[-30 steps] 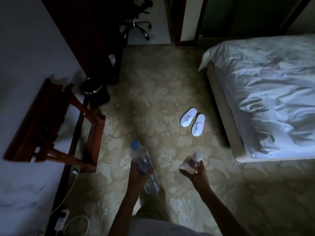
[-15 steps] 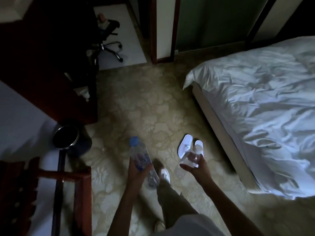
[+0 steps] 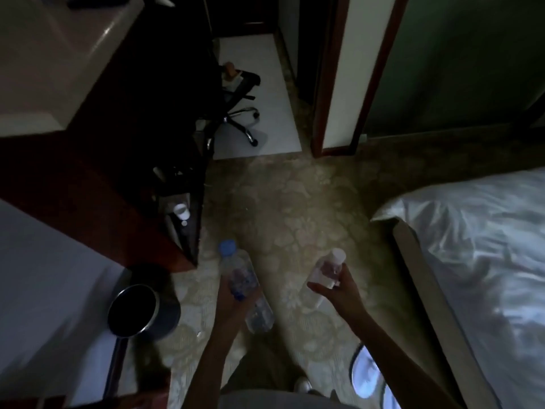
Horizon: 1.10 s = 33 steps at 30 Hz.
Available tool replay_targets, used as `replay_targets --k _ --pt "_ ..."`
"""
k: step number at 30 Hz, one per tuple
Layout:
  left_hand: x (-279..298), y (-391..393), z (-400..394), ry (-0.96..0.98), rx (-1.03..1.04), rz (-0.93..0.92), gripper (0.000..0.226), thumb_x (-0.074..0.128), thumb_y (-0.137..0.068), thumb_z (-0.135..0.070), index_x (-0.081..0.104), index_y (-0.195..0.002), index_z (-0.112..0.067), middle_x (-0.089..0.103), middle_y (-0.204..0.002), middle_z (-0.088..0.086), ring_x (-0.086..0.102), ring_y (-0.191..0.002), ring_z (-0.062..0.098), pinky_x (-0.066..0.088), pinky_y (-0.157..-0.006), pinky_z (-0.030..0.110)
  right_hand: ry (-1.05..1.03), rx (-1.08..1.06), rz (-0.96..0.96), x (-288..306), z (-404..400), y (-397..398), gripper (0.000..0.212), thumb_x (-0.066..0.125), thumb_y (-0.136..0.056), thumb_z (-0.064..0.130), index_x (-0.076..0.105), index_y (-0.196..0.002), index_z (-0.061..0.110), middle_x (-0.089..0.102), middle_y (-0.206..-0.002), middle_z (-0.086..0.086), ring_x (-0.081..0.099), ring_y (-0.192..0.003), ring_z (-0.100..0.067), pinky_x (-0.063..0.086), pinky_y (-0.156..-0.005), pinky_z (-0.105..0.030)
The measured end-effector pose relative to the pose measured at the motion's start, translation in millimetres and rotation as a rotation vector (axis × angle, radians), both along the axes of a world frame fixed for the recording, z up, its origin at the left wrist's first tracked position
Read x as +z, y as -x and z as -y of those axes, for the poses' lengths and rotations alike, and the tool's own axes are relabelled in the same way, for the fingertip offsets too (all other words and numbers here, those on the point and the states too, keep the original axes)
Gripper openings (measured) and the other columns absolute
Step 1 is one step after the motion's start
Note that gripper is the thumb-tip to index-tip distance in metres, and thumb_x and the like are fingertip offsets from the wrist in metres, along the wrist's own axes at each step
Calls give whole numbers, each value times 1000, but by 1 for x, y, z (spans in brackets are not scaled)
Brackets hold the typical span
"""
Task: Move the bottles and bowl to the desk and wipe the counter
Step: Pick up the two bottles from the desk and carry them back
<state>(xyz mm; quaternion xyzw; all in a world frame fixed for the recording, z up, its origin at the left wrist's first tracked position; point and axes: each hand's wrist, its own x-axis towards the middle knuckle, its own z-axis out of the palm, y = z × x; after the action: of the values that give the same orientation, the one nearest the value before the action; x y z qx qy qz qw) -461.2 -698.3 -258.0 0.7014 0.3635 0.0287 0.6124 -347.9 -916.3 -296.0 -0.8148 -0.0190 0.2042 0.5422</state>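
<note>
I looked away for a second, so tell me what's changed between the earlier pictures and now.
The person walked forward: the slippers slid from ahead to beside the right arm, the bin came near, and the office chair drew closer. Unchanged: the left hand holds the blue-capped bottle, the right hand the white-capped bottle.

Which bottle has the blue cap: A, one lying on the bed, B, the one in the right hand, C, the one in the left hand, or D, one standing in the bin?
C: the left hand grips the blue-capped bottle; the right hand holds a white-capped bottle.
</note>
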Motion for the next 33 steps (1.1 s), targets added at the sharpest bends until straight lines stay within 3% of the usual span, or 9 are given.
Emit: replay_targets --k 8,12,15,17,20,23,28,30,33 --pt "-33 -159 -127 85 45 10 47 78 -82 -22 46 -115 -33 59 -112 -6 60 -103 12 47 -90 27 -74 16 -58 -11 -154 -174 65 88 -65 30 54 -120 25 63 -115 14 59 -108 1 51 -95 -34" --pt "-15 -257 -214 27 160 115 41 87 -64 -35 65 -92 -56 69 -93 -12 66 -89 4 54 -92 43 -94 44 25 17 -226 -276 63 87 -65 30 54 -119 26 64 -112 17 60 -99 12 51 -87 -23" --pt "4 -325 -273 18 222 178 102 88 -46 -63 54 -134 -23 67 -124 1 66 -112 18 52 -100 48 -149 62 84 43 -274 -348 61 85 -68 25 56 -121 21 66 -113 9 63 -98 6 51 -79 -17" --pt "13 -372 -311 11 286 219 116 89 -42 -66 50 -138 -15 64 -130 8 64 -117 27 51 -101 53 -152 101 131 51 -311 -398 60 84 -68 18 57 -121 17 67 -114 3 65 -98 2 53 -75 -15" --pt "45 -438 -357 -33 326 242 92 94 -58 -37 51 -136 -16 65 -128 12 64 -116 30 51 -101 53 -198 204 189 66 -380 -475 57 85 -68 15 56 -118 22 66 -111 3 65 -96 -3 52 -72 -17" --pt "72 -481 -383 -82 303 291 70 85 -69 1 51 -131 -4 65 -122 16 65 -107 27 58 -82 20 -262 327 168 93 -439 -525 54 86 -62 37 56 -104 22 66 -99 3 67 -91 -18 53 -69 -23" --pt "149 -537 -465 -184 509 430 66 92 -56 -30 63 -113 -18 77 -97 -4 70 -87 10 55 -72 16 -482 557 149 174 -577 -621 91 82 -37 70 57 -109 20 68 -101 5 67 -90 -4 55 -78 -21" --pt "190 -550 -494 -249 618 531 66 90 -59 -44 63 -114 -22 75 -102 -6 70 -91 4 55 -74 13 -554 679 147 210 -630 -644 79 84 -42 59 57 -108 23 67 -99 11 65 -84 5 55 -78 -22" --pt "235 -552 -544 -372 730 599 53 72 -79 -34 53 -128 -24 68 -116 -6 67 -104 3 55 -84 16 -600 822 176 251 -711 -666 57 89 -58 30 59 -106 22 69 -98 8 65 -87 4 51 -77 -21"
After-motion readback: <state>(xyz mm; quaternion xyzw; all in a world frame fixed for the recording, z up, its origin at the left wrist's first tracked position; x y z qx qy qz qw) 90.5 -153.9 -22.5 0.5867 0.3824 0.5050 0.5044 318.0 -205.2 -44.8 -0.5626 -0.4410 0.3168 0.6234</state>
